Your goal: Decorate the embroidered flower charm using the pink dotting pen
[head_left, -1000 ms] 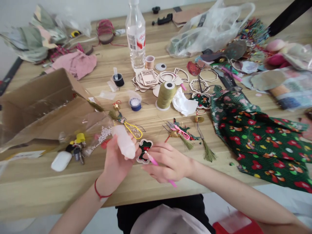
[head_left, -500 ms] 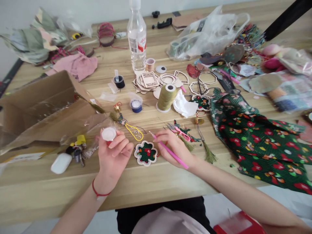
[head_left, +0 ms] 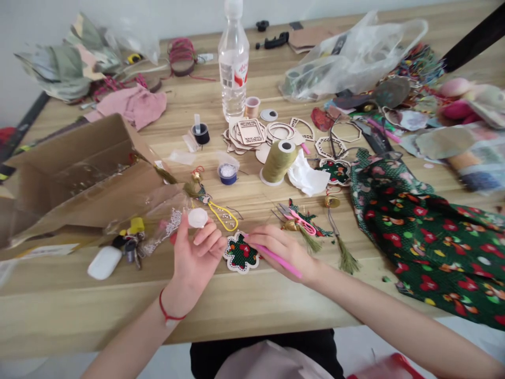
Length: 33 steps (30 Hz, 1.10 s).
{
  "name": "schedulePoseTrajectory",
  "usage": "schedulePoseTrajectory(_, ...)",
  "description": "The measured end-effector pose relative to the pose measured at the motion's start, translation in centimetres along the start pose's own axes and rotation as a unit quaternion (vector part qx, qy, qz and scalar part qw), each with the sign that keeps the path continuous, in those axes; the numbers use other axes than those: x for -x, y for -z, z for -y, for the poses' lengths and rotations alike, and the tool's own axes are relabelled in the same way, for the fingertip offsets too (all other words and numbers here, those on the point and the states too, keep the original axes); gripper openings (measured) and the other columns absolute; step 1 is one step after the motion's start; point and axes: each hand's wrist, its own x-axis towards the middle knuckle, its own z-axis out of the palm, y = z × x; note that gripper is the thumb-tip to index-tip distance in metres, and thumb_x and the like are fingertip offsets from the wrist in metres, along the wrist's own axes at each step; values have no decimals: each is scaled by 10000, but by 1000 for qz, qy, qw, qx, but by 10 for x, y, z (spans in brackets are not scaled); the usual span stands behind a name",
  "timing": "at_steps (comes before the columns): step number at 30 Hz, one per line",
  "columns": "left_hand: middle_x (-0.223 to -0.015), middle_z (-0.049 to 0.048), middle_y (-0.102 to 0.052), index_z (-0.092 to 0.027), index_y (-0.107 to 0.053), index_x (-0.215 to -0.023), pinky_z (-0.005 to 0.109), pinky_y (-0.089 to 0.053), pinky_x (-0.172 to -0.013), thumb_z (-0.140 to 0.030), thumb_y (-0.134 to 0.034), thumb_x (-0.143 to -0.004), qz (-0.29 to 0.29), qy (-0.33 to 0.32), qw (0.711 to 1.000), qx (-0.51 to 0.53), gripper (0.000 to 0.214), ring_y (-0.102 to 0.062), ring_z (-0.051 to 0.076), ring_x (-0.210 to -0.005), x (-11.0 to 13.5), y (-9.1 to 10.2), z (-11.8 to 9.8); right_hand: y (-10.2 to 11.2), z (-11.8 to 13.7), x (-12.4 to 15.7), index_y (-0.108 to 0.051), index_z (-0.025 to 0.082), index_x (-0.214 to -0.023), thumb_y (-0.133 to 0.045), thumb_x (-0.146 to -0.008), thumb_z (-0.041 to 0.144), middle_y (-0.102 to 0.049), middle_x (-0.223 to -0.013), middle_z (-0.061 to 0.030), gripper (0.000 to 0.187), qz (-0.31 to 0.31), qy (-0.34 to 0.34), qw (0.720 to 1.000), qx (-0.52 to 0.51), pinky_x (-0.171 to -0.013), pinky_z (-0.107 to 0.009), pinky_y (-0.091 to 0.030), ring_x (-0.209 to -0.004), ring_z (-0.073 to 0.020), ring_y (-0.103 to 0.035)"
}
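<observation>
My left hand (head_left: 197, 259) pinches a small round whitish container or lid (head_left: 198, 217) between thumb and fingers; something red shows under it. My right hand (head_left: 284, 253) is closed around a slim pink pen-like stick (head_left: 290, 267). The tip of that stick is at the upper right of a flower-shaped ornament (head_left: 240, 255), which lies flat on the table between my hands. Green floral fabric fills the ornament, with small white beads along its pale edge. I cannot tell whether the tip touches it.
Beyond my hands lie a yellow loop (head_left: 223, 216), a blue tub of white beads (head_left: 228, 172), pink scissors (head_left: 298, 218) and a thread cone (head_left: 279, 162). A cardboard box (head_left: 79, 173) stands left, floral fabric (head_left: 426, 237) lies right, and a water bottle (head_left: 232, 68) stands behind.
The stick's tip has moved down and left, from above the ornament to its upper edge. My left hand still holds the round piece. The whole view has shifted slightly.
</observation>
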Motion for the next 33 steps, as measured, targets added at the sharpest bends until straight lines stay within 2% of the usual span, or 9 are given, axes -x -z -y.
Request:
schedulePoseTrajectory(6,-442,-81,-458,-126,-532,-813,203,-378,-444,-535,-269,-1023,9,4,1000,4,530,-422,32,-349,0,1,0,-3,6,0,-551,124,-1226,-496,-987,141,-669,-1071,-120,247,-30,33,995,91,-834,-314,-611,-982,-189,-658)
schedulePoseTrajectory(11,-437,-84,-471,-127,-532,-811,197,-378,-440,-572,-282,-1009,8,-2,1000,7,547,-425,27,-343,-2,1,-1,-2,11,-2,-582,85,-1135,-463,-991,127,-688,-997,-130,192,-36,73,985,155,-776,-303,-608,-924,-204,-669)
schedulePoseTrajectory(15,-419,-91,-467,-127,-530,-808,197,-365,-428,-598,-312,-993,1,-8,1000,17,552,-425,25,-336,-4,0,-4,-5,14,-2,-593,78,-1082,-474,-963,97,-681,-924,-131,169,-37,69,979,189,-718,-306,-605,-872,-207,-668)
schedulePoseTrajectory(21,-416,-90,-477,-125,-534,-822,200,-355,-425,-604,-327,-989,-3,-14,1000,18,549,-435,28,-340,-4,1,-6,-8,15,-3,-604,81,-1038,-453,-971,111,-680,-903,-129,168,-26,50,980,193,-709,-299,-608,-839,-207,-670)
schedulePoseTrajectory(27,-406,-89,-472,-130,-524,-802,196,-348,-419,-606,-292,-994,-22,-16,999,17,563,-417,25,-327,-4,-3,-7,-8,16,-4,-598,82,-1073,-409,-1000,136,-681,-935,-135,210,-17,68,981,181,-750,-316,-621,-939,-222,-678)
schedulePoseTrajectory(33,-404,-89,-470,-134,-518,-805,199,-340,-422,-598,-283,-1000,-23,-16,999,15,555,-424,30,-331,-4,-4,-6,-9,15,-4,-598,79,-1065,-403,-1003,131,-690,-936,-135,212,-3,57,985,163,-757,-316,-621,-943,-219,-676)
